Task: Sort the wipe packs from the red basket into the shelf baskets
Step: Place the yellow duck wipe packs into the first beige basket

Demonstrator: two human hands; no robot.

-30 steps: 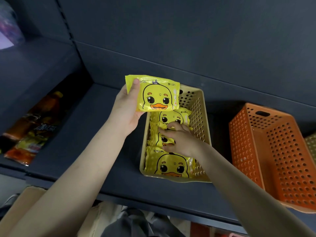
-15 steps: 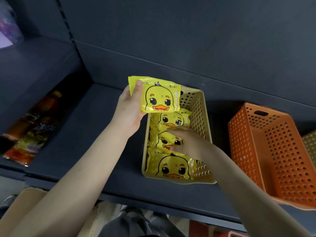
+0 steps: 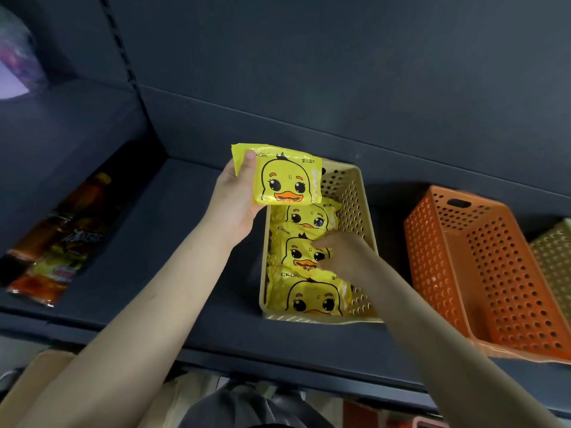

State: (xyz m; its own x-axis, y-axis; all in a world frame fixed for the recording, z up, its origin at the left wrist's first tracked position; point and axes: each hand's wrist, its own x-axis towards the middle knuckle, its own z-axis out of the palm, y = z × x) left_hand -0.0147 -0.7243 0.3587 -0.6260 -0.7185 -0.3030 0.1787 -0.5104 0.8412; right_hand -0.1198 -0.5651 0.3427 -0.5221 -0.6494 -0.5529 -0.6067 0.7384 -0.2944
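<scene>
A yellow wipe pack with a duck face [image 3: 285,177] is held by my left hand [image 3: 236,205] above the far end of a beige perforated basket [image 3: 355,205] on the dark shelf. Inside the basket lie three more yellow duck packs in a row: a far one [image 3: 306,215], a middle one [image 3: 296,251] and a near one [image 3: 309,296]. My right hand [image 3: 341,256] reaches into the basket and its fingers grip the right edge of the middle pack. The red basket is not in view.
An empty orange perforated basket [image 3: 482,273] stands to the right, with an olive basket [image 3: 553,257] beyond it at the frame edge. Bottles and snack bags [image 3: 58,242] lie on the left shelf bay. The shelf's front edge [image 3: 247,350] runs below my arms.
My right hand slid slightly toward me along the packs and now pinches the middle pack. My left hand has kept the held pack above the basket's far end.
</scene>
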